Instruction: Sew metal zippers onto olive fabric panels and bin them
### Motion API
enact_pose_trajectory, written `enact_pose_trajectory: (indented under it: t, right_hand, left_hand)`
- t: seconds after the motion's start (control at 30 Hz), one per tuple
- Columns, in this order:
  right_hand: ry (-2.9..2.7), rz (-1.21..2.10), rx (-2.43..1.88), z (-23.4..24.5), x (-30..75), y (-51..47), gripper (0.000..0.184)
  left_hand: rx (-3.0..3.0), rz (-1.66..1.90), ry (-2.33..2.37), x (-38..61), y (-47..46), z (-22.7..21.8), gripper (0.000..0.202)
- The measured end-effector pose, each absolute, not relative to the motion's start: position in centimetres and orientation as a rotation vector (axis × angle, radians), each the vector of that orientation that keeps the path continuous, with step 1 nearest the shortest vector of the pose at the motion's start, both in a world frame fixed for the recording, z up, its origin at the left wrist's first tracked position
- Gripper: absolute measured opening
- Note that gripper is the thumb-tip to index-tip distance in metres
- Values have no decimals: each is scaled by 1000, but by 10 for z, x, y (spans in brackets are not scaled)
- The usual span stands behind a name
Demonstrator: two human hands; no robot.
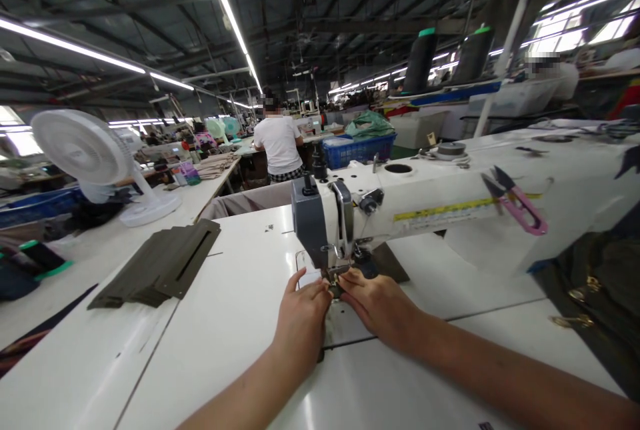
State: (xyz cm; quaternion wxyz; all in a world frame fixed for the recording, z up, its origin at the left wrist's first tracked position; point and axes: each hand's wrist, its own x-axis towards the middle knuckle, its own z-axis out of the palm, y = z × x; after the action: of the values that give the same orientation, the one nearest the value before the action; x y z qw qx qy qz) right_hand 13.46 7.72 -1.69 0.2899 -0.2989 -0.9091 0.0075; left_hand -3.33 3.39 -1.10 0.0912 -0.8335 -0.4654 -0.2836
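Note:
A white industrial sewing machine (440, 207) stands on a white table (235, 310). Both my hands meet right under its needle and presser foot (334, 271). My left hand (301, 319) has its fingers curled and pinched together at the foot. From the other side my right hand (376, 303) pinches at the same spot. A small dark piece (336, 290) shows between the fingertips; I cannot make out what it is. A dark fabric piece (387, 260) lies behind the needle on the machine bed.
A stack of olive-grey fabric pieces (163, 263) lies to the left. Pink thread snips (520, 203) rest on the machine arm. A white fan (95, 160) stands far left. Dark fabric with brass parts (595, 297) lies at right. A person in a white shirt (279, 143) works further back.

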Motion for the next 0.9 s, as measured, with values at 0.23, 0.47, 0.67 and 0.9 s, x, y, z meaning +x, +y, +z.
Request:
enact_pose_trajectory:
  t: [0.23, 0.47, 0.67, 0.9]
  right_hand:
    - [-2421, 29, -795, -19, 134, 79, 15]
    - [-2310, 119, -819, -24, 136, 77, 14]
    - [-2334, 107, -752, -23, 137, 78, 16]
    - [-2390, 141, -761, -19, 139, 79, 18]
  left_hand:
    - [-2489, -838, -1374, -34, 35, -9, 21]
    - [-2486, -877, -1362, -34, 36, -11, 21]
    - [-2533, -881, -1347, -35, 38, -12, 16]
    - [-2544, -856, -1356, -38, 41, -12, 18]
